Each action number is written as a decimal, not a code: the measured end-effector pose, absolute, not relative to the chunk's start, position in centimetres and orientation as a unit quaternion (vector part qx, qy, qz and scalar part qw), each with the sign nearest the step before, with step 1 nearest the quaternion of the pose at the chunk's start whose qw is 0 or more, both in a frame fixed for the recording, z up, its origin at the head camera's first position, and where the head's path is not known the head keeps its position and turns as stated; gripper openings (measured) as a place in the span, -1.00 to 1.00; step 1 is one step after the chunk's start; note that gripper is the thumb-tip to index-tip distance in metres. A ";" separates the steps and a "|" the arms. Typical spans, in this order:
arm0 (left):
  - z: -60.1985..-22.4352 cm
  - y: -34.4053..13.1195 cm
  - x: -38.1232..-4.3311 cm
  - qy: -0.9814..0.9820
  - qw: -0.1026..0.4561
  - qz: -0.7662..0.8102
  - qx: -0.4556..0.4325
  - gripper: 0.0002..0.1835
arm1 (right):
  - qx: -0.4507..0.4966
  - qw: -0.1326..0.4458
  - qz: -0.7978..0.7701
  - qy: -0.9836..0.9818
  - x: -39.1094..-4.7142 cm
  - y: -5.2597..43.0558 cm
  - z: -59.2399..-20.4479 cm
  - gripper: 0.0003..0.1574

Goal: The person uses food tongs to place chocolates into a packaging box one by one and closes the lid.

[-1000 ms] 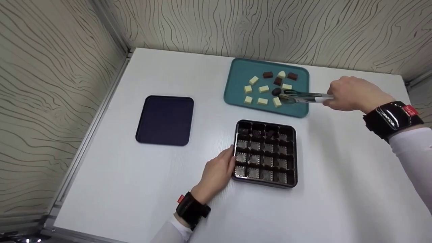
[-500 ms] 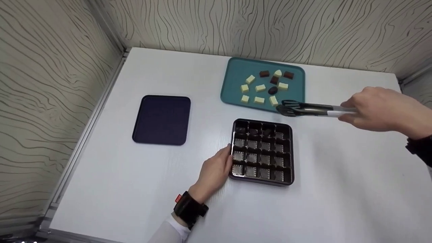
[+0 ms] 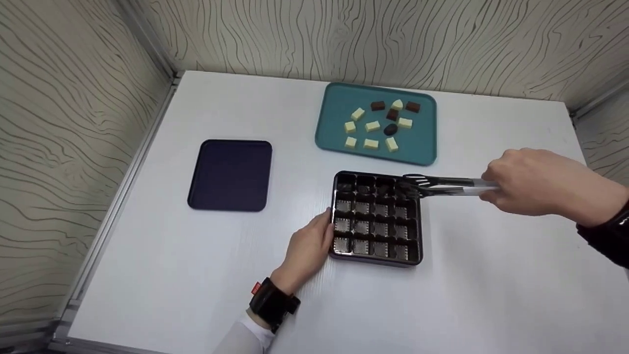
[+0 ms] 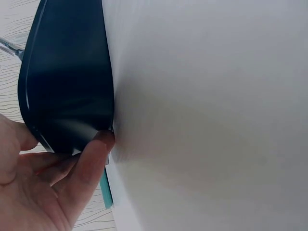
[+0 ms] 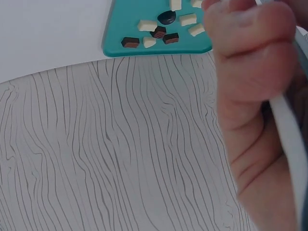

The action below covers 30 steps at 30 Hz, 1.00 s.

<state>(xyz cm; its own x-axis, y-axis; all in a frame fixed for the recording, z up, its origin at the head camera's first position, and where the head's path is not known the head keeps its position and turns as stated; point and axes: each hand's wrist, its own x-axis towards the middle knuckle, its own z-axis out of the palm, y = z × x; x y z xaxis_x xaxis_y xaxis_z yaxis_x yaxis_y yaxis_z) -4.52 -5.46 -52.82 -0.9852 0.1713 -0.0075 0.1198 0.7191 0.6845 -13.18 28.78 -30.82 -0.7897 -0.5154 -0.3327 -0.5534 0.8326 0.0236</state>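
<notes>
My right hand (image 3: 530,182) grips the handle of a pair of tongs (image 3: 452,187). Their dark tips reach over the back-right compartment of a black divided box (image 3: 417,241); I cannot tell whether a piece is between them. Dark chocolates (image 3: 363,189) sit in the other back-row compartments. At the box's left wall, my left hand (image 3: 307,246) holds it; in the left wrist view, the fingertips (image 4: 103,139) press its lower edge. Behind the box lies a teal tray (image 3: 329,101) bearing several white chocolates (image 3: 371,144), brown chocolates (image 3: 377,105) and a dark oval one (image 3: 390,129).
A dark blue square lid or tray (image 3: 230,174) lies flat on the white table (image 3: 147,275), left of the box. Wood-patterned panels (image 3: 275,39) rise along the table's back and sides, with a metal frame at the left edge.
My right hand has brought the tongs from the teal tray towards me, down to the box's back-right compartment. My left hand has stayed at the box. The view has shifted slightly.
</notes>
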 end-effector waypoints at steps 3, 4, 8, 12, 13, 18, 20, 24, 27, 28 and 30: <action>-52.8 -5.5 -4.5 0.926 0.036 0.368 0.078 -0.51 | -0.282 0.157 0.061 0.944 -13.2 27.9 -30.7 -0.64; -52.9 -5.5 -4.5 0.926 0.035 0.368 0.079 -0.50 | -0.280 0.159 0.061 0.945 -13.1 27.5 -30.5 -0.64; -52.9 -5.6 -4.5 0.926 0.031 0.367 0.081 -0.51 | -0.268 0.171 0.070 0.945 -13.3 25.9 -30.1 -0.67; -53.1 -5.6 -4.6 0.926 0.030 0.368 0.082 -0.50 | -0.250 0.190 0.090 0.945 -13.6 24.2 -29.6 -0.72; -53.1 -5.6 -4.6 0.926 0.030 0.367 0.083 -0.50 | -0.246 0.195 0.093 0.945 -13.7 23.9 -29.5 -0.75; -53.1 -5.6 -4.6 0.926 0.031 0.367 0.086 -0.49 | -0.228 0.224 0.091 0.943 -14.4 22.3 -29.2 -0.84; -53.0 -5.6 -4.6 0.926 0.028 0.366 0.088 -0.50 | -0.220 0.233 0.094 0.943 -14.6 21.8 -29.1 -0.85; -53.0 -5.6 -4.6 0.926 0.021 0.366 0.089 -0.51 | -0.211 0.247 0.108 0.940 -15.0 21.0 -28.8 -0.86; -53.0 -5.6 -4.6 0.925 0.021 0.368 0.088 -0.51 | -0.212 0.251 0.116 0.937 -15.2 20.7 -28.7 -0.86; -53.0 -5.6 -4.6 0.925 0.021 0.368 0.088 -0.51 | -0.212 0.250 0.118 0.937 -15.3 20.7 -28.6 -0.86; -53.0 -5.6 -4.6 0.925 0.023 0.369 0.088 -0.51 | -0.215 0.247 0.119 0.937 -15.3 20.8 -28.6 -0.86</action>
